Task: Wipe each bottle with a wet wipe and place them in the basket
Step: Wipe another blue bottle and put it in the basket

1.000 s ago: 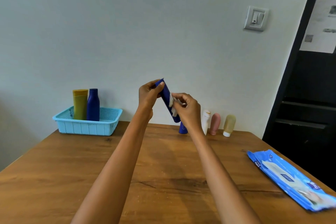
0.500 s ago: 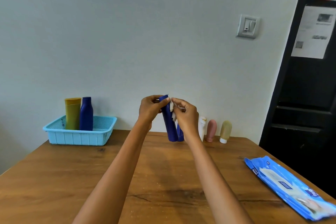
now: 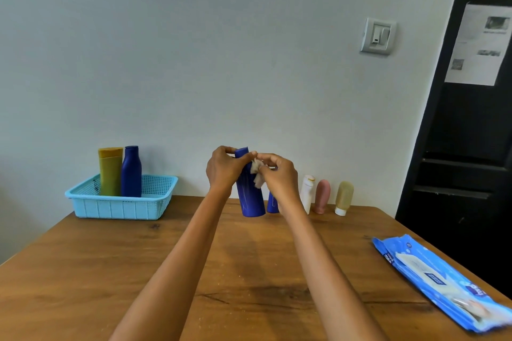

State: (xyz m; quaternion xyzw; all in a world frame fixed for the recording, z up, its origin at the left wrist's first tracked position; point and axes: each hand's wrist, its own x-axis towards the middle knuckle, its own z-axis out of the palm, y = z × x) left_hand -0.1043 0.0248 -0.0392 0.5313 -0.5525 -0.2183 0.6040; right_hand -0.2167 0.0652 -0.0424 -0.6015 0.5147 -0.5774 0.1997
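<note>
My left hand (image 3: 223,169) grips the top of a dark blue bottle (image 3: 250,196), held nearly upright above the table's far side. My right hand (image 3: 278,174) pinches a crumpled wet wipe (image 3: 257,173) against the bottle's upper side. A light blue basket (image 3: 122,206) at the far left holds an olive-yellow tube (image 3: 110,170) and a blue bottle (image 3: 131,171), both upright. Along the wall stand another blue bottle (image 3: 273,203), partly hidden by my right wrist, a white bottle (image 3: 307,191), a pink one (image 3: 322,196) and a beige one (image 3: 344,196).
A blue pack of wet wipes (image 3: 437,282) lies at the right edge of the wooden table (image 3: 83,271). A dark doorway and shelf (image 3: 468,160) stand to the right. A light switch (image 3: 378,36) is on the wall.
The held bottle has swung from tilted to nearly upright and sits lower in view. My right hand with the wipe has moved up to the bottle's top end.
</note>
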